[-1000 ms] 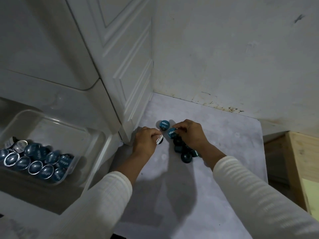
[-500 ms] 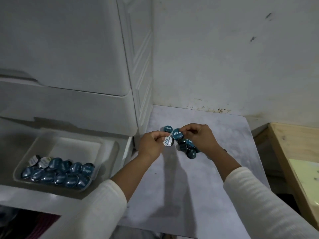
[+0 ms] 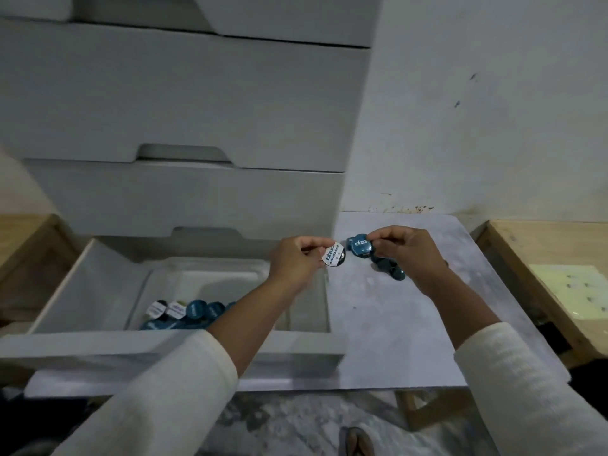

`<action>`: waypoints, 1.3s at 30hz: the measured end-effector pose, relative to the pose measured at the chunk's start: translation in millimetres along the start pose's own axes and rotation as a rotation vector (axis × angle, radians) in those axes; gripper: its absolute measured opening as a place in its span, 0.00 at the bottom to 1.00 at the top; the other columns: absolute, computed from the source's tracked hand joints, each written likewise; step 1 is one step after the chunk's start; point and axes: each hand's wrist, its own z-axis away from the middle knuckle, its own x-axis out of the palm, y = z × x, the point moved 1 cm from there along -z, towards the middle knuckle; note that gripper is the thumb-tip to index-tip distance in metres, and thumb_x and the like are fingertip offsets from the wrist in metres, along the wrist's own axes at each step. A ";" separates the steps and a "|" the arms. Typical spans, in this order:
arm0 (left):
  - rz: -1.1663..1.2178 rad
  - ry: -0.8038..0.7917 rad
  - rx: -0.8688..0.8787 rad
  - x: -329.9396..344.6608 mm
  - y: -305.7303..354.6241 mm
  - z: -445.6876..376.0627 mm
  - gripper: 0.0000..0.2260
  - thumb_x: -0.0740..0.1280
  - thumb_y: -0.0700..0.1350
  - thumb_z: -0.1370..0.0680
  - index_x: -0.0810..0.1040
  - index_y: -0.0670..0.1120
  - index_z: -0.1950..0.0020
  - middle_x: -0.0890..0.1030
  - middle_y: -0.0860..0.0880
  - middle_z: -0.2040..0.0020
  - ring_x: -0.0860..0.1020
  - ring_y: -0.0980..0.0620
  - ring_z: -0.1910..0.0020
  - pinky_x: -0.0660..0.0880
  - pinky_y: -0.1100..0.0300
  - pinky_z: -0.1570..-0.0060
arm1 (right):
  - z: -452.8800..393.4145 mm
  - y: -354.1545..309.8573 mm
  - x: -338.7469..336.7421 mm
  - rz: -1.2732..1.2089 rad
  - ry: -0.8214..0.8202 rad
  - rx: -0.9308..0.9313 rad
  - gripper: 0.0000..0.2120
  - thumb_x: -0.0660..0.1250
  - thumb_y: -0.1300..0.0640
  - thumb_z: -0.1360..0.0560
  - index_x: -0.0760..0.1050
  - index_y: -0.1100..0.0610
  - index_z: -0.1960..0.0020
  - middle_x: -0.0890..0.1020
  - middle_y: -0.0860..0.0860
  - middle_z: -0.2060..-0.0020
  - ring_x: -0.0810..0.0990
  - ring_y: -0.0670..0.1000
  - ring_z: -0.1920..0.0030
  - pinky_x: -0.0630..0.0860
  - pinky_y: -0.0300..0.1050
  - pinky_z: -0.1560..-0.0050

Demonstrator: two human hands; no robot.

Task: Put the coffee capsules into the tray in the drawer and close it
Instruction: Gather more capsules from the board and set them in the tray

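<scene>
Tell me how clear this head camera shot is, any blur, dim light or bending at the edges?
Head view: dim, flat light with a bluish cast; the drawer interior is shadowy. Wide-angle bending tilts the cabinet fronts. The white-lid capsule in the left hand reads sharply, the blue capsule in the right hand slightly softer; sleeves near the bottom edge look smeared.

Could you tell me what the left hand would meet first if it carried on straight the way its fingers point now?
Probably the teal capsule pinched by the right hand. The left hand holds a white-lidded capsule pointing right toward it, a small gap apart, though depth is unclear.
</scene>
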 end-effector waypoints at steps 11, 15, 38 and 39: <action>-0.490 0.150 -0.080 -195.7 -30.9 23.4 0.09 0.63 0.35 0.23 0.83 0.43 0.51 0.84 0.45 0.50 0.78 0.54 0.57 0.72 0.67 0.61 | 12.1 -12.5 162.9 -0.004 -0.244 0.037 0.11 0.65 0.68 0.27 0.80 0.55 0.60 0.82 0.55 0.60 0.80 0.51 0.59 0.79 0.39 0.53; -0.629 0.113 -0.138 -238.5 -46.7 14.8 0.08 0.64 0.37 0.23 0.84 0.43 0.52 0.84 0.46 0.49 0.79 0.55 0.51 0.71 0.65 0.47 | -2.0 -1.8 211.1 0.039 -0.302 0.124 0.07 0.65 0.69 0.27 0.81 0.62 0.54 0.81 0.57 0.58 0.79 0.53 0.57 0.79 0.39 0.54; -0.995 -0.324 -0.181 -272.2 -101.4 -70.2 0.11 0.63 0.34 0.26 0.84 0.46 0.55 0.83 0.49 0.51 0.78 0.55 0.55 0.72 0.66 0.52 | -81.0 39.7 321.5 0.192 -0.541 0.255 0.08 0.68 0.69 0.29 0.81 0.63 0.51 0.81 0.55 0.61 0.77 0.45 0.67 0.75 0.27 0.65; -0.992 -0.315 -0.175 -272.5 -101.4 -69.7 0.11 0.64 0.34 0.26 0.84 0.45 0.55 0.83 0.49 0.52 0.78 0.55 0.56 0.72 0.67 0.54 | -80.8 41.3 323.6 0.208 -0.545 0.256 0.08 0.68 0.69 0.30 0.81 0.63 0.51 0.81 0.54 0.63 0.77 0.45 0.67 0.75 0.28 0.65</action>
